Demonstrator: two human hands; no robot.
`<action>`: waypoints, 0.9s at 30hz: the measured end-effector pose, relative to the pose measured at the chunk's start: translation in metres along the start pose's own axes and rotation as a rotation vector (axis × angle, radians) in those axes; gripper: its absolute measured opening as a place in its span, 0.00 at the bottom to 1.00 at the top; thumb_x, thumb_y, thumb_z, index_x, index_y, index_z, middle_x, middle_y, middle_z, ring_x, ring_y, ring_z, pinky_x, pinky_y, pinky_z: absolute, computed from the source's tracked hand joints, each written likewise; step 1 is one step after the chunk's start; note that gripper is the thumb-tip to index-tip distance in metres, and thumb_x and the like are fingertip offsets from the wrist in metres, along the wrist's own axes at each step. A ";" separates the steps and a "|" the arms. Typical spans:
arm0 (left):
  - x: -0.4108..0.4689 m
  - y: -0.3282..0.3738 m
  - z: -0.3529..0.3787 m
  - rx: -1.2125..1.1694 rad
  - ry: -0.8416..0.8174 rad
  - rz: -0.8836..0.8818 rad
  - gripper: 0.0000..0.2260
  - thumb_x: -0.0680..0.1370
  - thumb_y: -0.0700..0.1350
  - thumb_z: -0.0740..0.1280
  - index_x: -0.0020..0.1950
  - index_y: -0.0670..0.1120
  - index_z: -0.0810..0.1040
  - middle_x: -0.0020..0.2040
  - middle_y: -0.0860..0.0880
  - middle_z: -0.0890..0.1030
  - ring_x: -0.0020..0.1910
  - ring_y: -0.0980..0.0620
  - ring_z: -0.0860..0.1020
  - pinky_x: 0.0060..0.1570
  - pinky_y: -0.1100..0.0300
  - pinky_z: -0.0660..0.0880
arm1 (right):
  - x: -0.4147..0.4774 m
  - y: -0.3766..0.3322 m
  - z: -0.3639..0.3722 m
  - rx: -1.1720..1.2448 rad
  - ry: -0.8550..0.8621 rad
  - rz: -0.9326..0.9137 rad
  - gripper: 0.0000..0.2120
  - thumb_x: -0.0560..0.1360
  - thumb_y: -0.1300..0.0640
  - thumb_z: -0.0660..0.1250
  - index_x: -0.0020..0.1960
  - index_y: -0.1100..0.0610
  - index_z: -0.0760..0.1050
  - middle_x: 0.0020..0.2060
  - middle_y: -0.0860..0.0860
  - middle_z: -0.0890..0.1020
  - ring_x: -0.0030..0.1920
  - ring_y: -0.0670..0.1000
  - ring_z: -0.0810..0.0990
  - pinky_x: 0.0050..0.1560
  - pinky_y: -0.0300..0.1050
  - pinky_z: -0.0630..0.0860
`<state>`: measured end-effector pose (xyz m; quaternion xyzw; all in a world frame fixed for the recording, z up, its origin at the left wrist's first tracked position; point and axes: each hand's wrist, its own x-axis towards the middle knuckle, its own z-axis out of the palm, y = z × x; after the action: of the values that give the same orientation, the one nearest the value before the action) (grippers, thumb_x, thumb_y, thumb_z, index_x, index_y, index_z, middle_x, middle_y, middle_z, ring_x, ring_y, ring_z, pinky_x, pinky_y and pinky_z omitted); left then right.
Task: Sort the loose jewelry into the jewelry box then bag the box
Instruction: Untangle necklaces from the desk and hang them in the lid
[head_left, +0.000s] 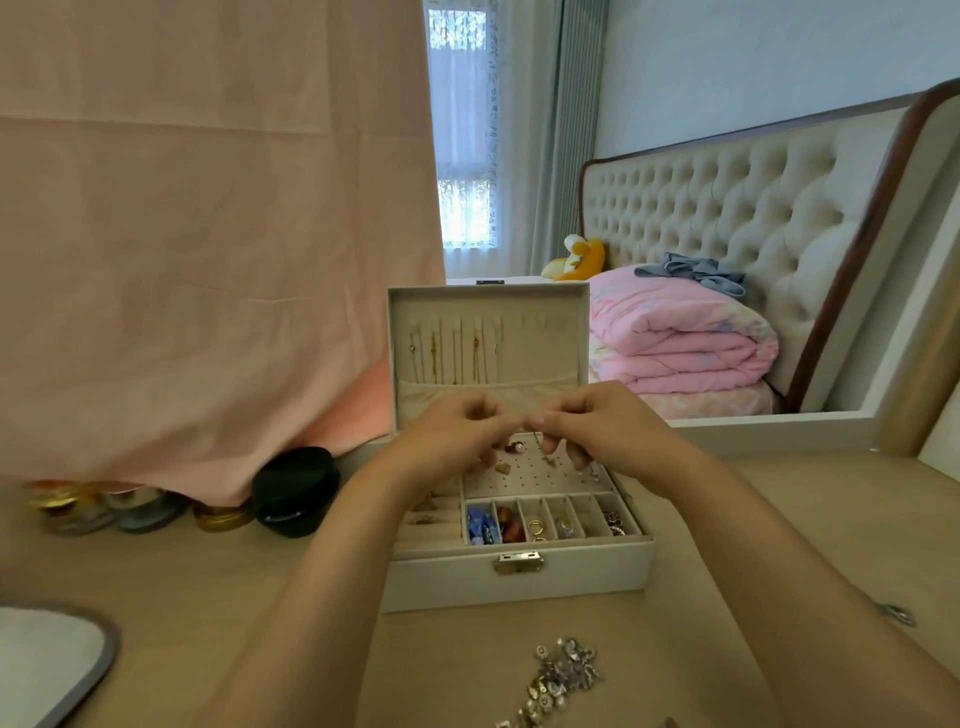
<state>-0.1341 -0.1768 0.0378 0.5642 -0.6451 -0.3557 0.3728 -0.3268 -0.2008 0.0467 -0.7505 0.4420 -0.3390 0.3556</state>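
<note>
— Jewelry box: where does it stand, and how full is it?
— Mid-table, lid up. From the left: jars line the table's far edge. Necklaces hang inside the lid, and the front compartments hold rings and beads.
— And the hands?
— Both are over the holed panel, fingertips meeting. The left hand is curled, but I cannot tell whether it grips anything. The right hand pinches a thin earring that dangles below its fingers.
— What's left?
— Plenty, I'd judge. A pile of silver pieces lies loose before the box, with another piece far right. No bag shows, so bagging is not yet begun.
</note>
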 end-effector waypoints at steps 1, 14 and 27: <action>0.000 0.000 0.002 0.024 -0.001 0.034 0.06 0.79 0.50 0.69 0.53 0.49 0.81 0.45 0.52 0.85 0.42 0.55 0.82 0.43 0.62 0.78 | 0.000 -0.002 0.000 -0.005 -0.001 -0.010 0.13 0.78 0.57 0.70 0.35 0.53 0.82 0.25 0.45 0.80 0.25 0.46 0.71 0.32 0.39 0.72; -0.003 0.004 0.002 -0.161 0.017 0.021 0.06 0.81 0.44 0.67 0.51 0.43 0.82 0.40 0.48 0.85 0.37 0.52 0.82 0.43 0.60 0.82 | -0.001 -0.001 -0.016 -0.054 0.009 0.011 0.07 0.77 0.57 0.72 0.40 0.56 0.82 0.25 0.45 0.80 0.24 0.45 0.70 0.27 0.36 0.69; -0.006 0.006 -0.007 0.146 0.184 0.053 0.07 0.82 0.47 0.63 0.48 0.49 0.79 0.35 0.52 0.79 0.31 0.56 0.73 0.37 0.59 0.70 | 0.005 0.010 -0.016 -0.101 -0.054 0.070 0.07 0.79 0.58 0.69 0.45 0.59 0.83 0.40 0.52 0.87 0.36 0.50 0.84 0.41 0.46 0.81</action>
<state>-0.1301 -0.1706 0.0458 0.6028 -0.6470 -0.2449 0.3975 -0.3426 -0.2132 0.0475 -0.7603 0.4750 -0.2832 0.3407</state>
